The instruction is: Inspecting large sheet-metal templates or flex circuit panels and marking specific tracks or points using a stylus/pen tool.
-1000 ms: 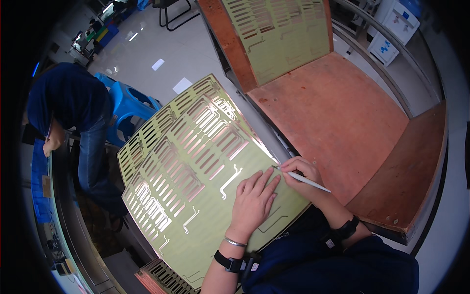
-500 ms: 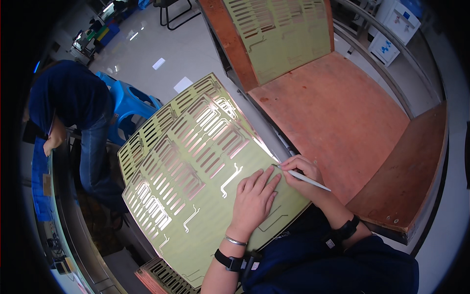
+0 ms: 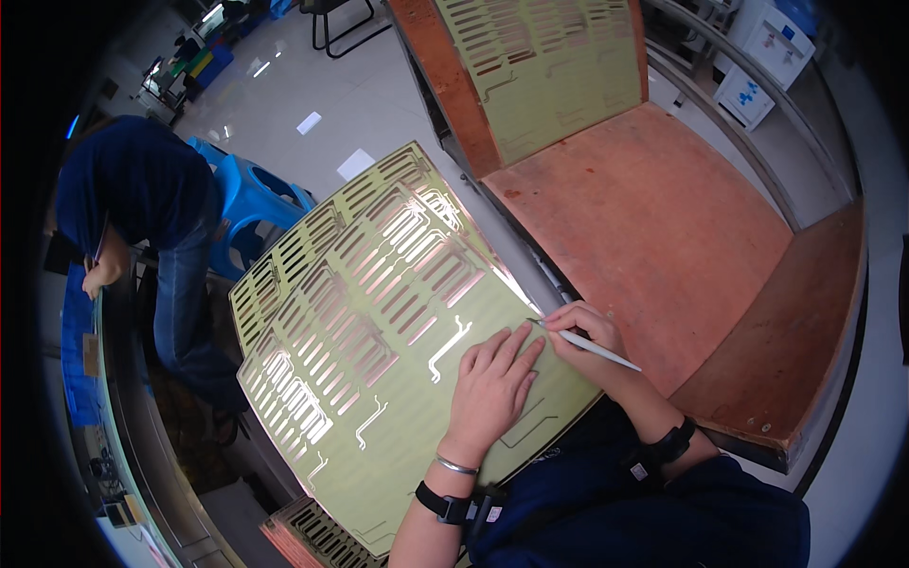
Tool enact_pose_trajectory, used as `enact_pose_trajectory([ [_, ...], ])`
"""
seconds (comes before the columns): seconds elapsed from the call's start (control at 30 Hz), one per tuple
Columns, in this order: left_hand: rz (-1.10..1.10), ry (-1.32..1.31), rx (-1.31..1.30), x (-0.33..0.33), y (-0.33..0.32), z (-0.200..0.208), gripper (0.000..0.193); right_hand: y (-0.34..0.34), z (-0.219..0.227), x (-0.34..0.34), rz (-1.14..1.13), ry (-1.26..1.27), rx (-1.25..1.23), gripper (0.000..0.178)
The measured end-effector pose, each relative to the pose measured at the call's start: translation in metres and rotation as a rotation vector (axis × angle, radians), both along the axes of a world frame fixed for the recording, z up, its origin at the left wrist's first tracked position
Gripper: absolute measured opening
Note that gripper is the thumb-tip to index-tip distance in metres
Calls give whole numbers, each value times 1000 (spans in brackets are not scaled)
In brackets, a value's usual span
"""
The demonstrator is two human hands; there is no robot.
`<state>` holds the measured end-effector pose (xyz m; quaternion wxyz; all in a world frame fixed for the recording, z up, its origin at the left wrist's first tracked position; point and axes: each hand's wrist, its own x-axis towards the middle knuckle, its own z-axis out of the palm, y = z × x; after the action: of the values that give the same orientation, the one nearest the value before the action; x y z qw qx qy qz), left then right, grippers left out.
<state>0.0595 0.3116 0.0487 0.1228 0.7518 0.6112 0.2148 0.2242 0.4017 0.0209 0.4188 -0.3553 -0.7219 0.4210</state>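
A large yellow-green circuit board panel [image 3: 402, 454] with shiny copper tracks lies in front of me, tilted in the view. My left hand [image 3: 492, 393] rests flat on it, fingers stretched toward the panel's right edge. In my right hand [image 3: 587, 331] is a slim white pen-shaped tool [image 3: 601, 350], gripped between thumb and fingers. Its thin dark tip points at the panel's surface, just beside my left fingertips. Whether that tip is a blade or a point is too small to tell.
To the right stands a reddish-brown wooden rack [image 3: 653, 227], a similar panel [image 3: 568, 104] leaning against its back. More panels [image 3: 317, 530] are stacked below mine. At the left a person [image 3: 142, 189] bends over a bench beside a blue stool [image 3: 248, 204]. A water dispenser [image 3: 762, 71] is far right.
My hands and the white tool keep nearly the same place on the panel. The view has shifted very slightly.
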Motion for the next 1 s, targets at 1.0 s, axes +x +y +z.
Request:
enact_pose_trajectory([
  [1.0,8,-16,20,-3,0,0,47,2,-3,-2,-35,29,15,9],
])
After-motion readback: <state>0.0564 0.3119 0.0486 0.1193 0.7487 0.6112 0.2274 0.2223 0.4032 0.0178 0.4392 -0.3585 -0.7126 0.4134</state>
